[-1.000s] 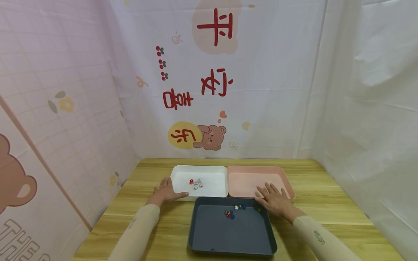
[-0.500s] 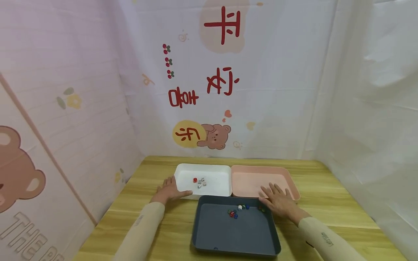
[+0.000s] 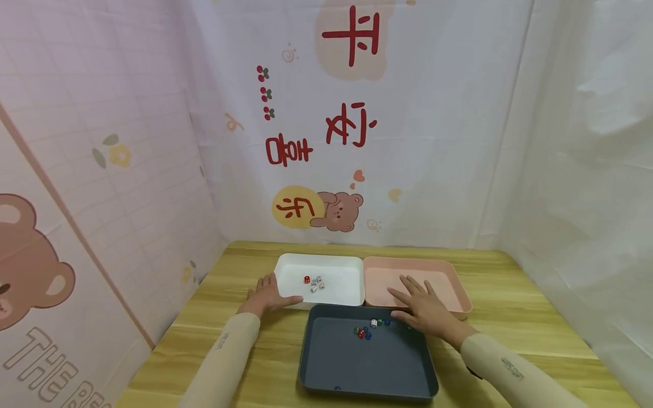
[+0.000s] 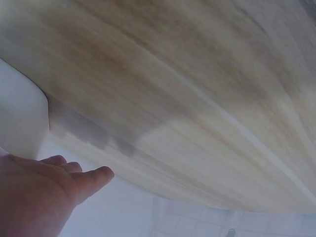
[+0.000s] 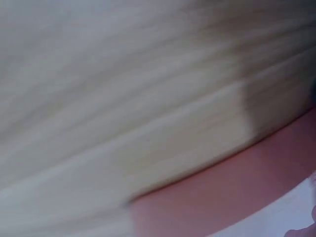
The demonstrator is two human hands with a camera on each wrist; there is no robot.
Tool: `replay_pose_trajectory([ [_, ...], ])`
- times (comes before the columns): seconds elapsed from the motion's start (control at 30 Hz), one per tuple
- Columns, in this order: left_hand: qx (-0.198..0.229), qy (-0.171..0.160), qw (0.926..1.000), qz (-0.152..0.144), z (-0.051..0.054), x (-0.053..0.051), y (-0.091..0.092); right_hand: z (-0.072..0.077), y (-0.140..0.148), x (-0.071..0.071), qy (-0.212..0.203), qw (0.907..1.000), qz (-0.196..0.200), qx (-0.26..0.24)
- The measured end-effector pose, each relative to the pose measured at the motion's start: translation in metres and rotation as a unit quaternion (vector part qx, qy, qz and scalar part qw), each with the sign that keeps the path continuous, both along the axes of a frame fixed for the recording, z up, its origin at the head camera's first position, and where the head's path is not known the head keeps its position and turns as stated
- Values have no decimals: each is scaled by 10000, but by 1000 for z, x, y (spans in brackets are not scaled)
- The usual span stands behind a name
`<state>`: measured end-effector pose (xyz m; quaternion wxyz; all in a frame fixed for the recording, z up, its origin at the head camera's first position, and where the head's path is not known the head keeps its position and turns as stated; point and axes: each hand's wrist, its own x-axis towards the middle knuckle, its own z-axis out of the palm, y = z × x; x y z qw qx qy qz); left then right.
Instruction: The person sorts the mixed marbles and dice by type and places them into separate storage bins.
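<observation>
My left hand (image 3: 266,296) is at the near left corner of the white tray (image 3: 342,283), fingers and thumb spread, holding nothing. Whether it touches the rim I cannot tell. In that tray lie a red die (image 3: 306,280) and several white dice (image 3: 313,289). With fingers spread, my right hand (image 3: 425,309) hovers over the near rim of the pink tray (image 3: 377,283) and the far right corner of the dark grey tray (image 3: 369,365). Inside the grey tray are a white die (image 3: 374,323), a red die (image 3: 361,334) and several small marbles (image 3: 368,336). The hand partly covers its right corner.
All the trays stand on a wood-grain table (image 3: 275,357), white and pink side by side behind the grey one. Printed cloth (image 3: 433,141) hangs at the back and both sides.
My right hand has moved left and slightly forward, from the grey tray's right edge to above its corner and the pink tray. The left hand keeps its place; the head view has shifted slightly.
</observation>
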<state>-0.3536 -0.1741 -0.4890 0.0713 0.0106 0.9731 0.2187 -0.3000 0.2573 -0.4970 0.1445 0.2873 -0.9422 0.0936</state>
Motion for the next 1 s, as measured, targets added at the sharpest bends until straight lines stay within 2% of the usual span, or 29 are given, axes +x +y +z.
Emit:
replay_pose_trajectory([
  [0.2, -27, -93, 9999, 52, 3, 2, 0, 12, -30, 5, 107, 9965, 817, 119],
  [0.3, -90, -70, 9999, 56, 4, 2, 1, 13, -40, 7, 212, 9928, 1166, 198],
  [0.4, -88, -38, 9999, 59, 4, 1, 2, 11, -46, 10, 242, 9900, 1354, 321],
  [0.57, -32, -13, 10000, 62, 1, 1, 2, 5, -52, 12, 255, 9869, 1492, 558],
  [1.0, 17, 24, 10000, 31, 1, 2, 3, -11, -54, 8, 230, 9857, 1559, 595],
])
